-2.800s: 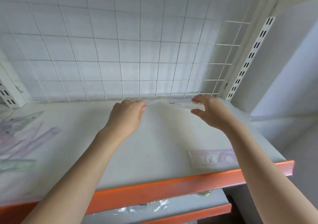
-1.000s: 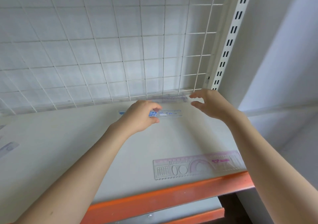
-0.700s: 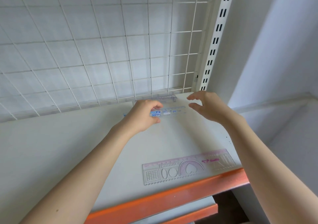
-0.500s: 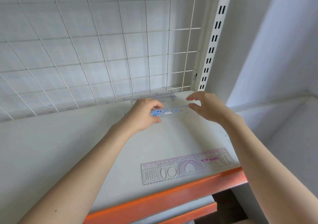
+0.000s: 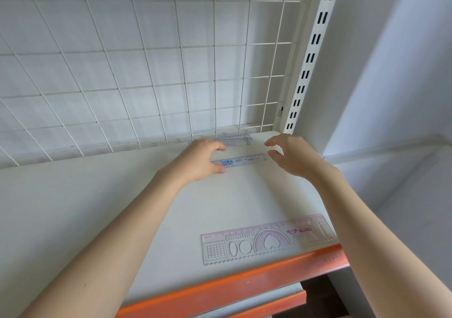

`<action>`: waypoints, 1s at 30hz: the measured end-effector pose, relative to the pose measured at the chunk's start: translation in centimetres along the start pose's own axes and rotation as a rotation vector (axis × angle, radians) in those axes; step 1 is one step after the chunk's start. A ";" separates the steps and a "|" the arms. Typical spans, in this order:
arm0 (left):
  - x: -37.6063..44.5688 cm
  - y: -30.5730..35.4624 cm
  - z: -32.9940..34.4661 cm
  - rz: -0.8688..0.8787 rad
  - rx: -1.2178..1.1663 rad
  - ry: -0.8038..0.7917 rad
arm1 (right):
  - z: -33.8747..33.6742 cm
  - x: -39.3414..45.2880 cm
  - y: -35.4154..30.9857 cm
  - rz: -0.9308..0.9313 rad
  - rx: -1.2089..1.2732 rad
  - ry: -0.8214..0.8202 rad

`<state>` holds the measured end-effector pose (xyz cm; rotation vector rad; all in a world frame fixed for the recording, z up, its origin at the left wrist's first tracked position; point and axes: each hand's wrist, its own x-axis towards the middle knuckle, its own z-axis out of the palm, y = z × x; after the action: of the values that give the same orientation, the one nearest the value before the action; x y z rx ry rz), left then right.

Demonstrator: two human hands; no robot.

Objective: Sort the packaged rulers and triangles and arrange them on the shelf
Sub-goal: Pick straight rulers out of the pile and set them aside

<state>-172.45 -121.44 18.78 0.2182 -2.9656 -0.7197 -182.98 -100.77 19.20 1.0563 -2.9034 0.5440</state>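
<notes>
A clear ruler with blue print [image 5: 244,158] lies flat on the white shelf [image 5: 97,207], near the back right. My left hand [image 5: 199,158] curls over its left end, thumb against the near edge and index finger arched above it. Just off the ruler's right end hovers my right hand [image 5: 291,157], fingers curved and holding nothing. A second clear ruler [image 5: 236,140] lies behind, along the foot of the wire grid. A pink template ruler [image 5: 269,239] with a heart-shaped protractor lies near the front edge.
A white wire grid [image 5: 146,73] backs the shelf. A slotted white upright [image 5: 308,61] stands at the back right corner. The shelf's front edge is an orange beam [image 5: 232,286], with a lower shelf beneath it. A grey wall is to the right.
The first ruler went down against the grid, and a blue-printed ruler now lies in front of it. Over the last second my hands stayed at its ends; the view shifted slightly.
</notes>
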 end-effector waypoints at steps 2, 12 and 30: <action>-1.0 -1.3 -1.1 -0.054 0.099 -0.020 | 0.1 0.0 -0.1 -0.004 -0.011 -0.003; -4.9 -1.5 -1.0 -0.098 0.328 -0.012 | 0.7 0.9 -0.6 -0.032 -0.014 -0.032; -3.3 0.9 1.5 -0.060 0.284 -0.031 | 0.8 1.0 -0.9 -0.054 0.008 -0.028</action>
<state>-169.45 -119.48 17.72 0.3180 -3.0928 -0.3059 -183.17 -102.28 18.87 1.1491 -2.8885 0.5434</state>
